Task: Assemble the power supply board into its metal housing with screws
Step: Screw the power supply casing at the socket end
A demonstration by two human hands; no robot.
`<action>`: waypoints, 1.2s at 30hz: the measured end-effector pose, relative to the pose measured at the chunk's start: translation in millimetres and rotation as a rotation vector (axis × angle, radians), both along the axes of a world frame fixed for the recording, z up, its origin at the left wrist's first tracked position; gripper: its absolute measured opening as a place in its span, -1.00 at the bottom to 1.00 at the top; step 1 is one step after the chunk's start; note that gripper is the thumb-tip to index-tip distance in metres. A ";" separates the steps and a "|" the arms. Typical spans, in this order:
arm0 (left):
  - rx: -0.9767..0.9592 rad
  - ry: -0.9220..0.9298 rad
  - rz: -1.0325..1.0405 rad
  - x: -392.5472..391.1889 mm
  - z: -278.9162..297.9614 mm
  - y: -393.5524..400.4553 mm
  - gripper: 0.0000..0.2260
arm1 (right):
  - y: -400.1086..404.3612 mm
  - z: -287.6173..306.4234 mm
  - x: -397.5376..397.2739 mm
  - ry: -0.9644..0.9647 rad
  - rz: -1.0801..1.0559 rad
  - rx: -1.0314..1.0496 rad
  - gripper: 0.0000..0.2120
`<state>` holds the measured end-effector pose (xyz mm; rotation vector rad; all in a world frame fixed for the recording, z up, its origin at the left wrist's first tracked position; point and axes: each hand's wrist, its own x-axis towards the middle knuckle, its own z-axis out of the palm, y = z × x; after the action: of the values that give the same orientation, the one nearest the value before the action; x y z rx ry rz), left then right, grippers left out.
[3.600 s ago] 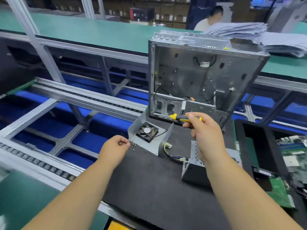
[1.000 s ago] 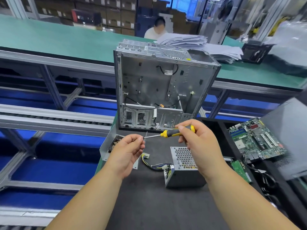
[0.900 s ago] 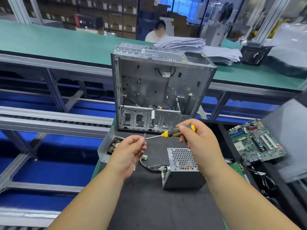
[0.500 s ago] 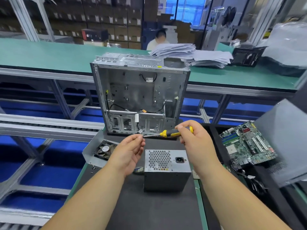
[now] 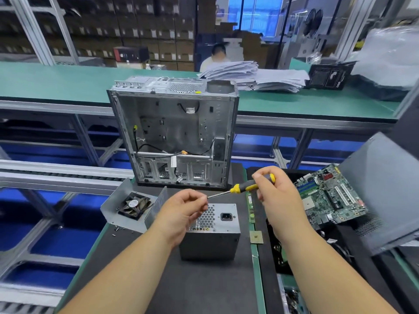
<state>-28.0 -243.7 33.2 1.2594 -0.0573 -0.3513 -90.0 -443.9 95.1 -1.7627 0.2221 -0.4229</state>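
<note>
Power supply unit [image 5: 210,232]: a boxy grey sheet-metal block with a honeycomb-perforated grille and a black socket on its far-facing upper face, resting on the dark matte bench mat [image 5: 181,286], its long axis running left to right, just in front of the housing. Metal housing [image 5: 174,132]: an open computer chassis of dull stamped steel standing upright at the far edge of the mat, its long axis vertical, its open side facing the viewer, black cables looped inside. Screwdriver [image 5: 244,188]: a thin bright steel shaft with a yellow-and-black handle, its long axis nearly level, tip pointing left and slightly down. Right hand [image 5: 276,200]: fingers curled round the handle. Left hand [image 5: 181,211]: fingertips pinched together at the shaft's tip; whether they pinch a screw cannot be told. Fan bracket [image 5: 133,207]: bent grey sheet metal carrying a black square fan, lying left of the power supply. Motherboard [image 5: 328,196]: a green circuit board tilted at the right, well apart from the housing.
</note>
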 end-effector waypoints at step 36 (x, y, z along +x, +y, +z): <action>0.889 -0.736 -0.234 22.1 -24.5 -18.9 -0.84 | 1.6 -2.2 29.2 -0.054 0.235 -0.724 -0.69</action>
<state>-5.9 -262.7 8.8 2.2237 -0.7468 -0.0797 -60.7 -442.3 92.9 -2.4455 -0.2082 -0.4051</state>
